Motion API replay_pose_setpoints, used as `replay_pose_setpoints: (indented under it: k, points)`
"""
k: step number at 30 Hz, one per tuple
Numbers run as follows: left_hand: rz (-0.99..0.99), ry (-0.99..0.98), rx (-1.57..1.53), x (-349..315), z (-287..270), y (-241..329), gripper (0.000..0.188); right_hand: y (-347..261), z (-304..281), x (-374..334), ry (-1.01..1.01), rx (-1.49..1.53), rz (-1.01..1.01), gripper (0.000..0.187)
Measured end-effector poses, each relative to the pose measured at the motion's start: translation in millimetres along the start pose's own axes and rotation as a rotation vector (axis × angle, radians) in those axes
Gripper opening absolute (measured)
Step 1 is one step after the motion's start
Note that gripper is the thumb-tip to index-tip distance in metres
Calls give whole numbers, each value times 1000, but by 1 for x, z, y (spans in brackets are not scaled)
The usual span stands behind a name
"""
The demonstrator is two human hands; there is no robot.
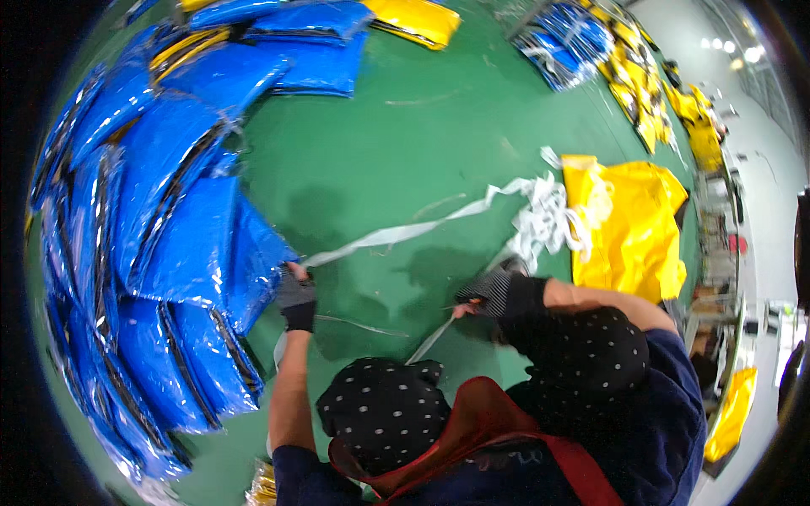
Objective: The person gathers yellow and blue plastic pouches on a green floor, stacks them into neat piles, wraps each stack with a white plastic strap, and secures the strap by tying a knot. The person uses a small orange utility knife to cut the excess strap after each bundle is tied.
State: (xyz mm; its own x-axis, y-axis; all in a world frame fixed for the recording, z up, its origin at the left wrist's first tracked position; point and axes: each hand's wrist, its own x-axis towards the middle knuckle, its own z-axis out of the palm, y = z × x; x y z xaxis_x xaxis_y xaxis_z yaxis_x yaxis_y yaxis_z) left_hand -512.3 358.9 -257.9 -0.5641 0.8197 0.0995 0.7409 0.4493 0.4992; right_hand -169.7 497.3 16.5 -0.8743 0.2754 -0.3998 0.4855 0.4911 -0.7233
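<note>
My left hand (297, 297), in a dark fingerless glove, is closed on a white strip (396, 234) at the edge of the nearest blue plastic-wrapped package (257, 261). From there the strip runs to the right into a loose white tangle. My right hand (492, 293), gloved alike, pinches a length of the same kind of strip, which slants down toward my knee. Beside that hand, the tangle of strip (544, 221) lies partly on a yellow sheet (633, 228). A thin pale strand (363, 325) lies on the floor between my hands.
Many blue wrapped packages (190, 211) lie overlapping along the left side. A yellow package (418, 23) lies at the far end, and blue and yellow bundles (565, 46) stand far right. My dotted knees (384, 409) are close below on the green floor (371, 143).
</note>
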Motion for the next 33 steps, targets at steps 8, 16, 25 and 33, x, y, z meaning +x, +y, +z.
replay_pose_setpoints:
  k: [8, 16, 25, 33]
  points:
    - [-108, 21, -451, 54, -116, -7, 14, 129, -38, 36, 422, -333, 408, 61]
    - [-404, 21, -96, 42, -261, 28, 40, 472, -53, -28, 249, -532, 786, 34]
    - [-692, -307, 589, -12, -311, 61, 52, 298, -148, 168, 68, -129, 83, 31]
    - [-748, 0, 184, -48, -201, 78, 52, 386, -71, 147, -161, -603, 124, 43]
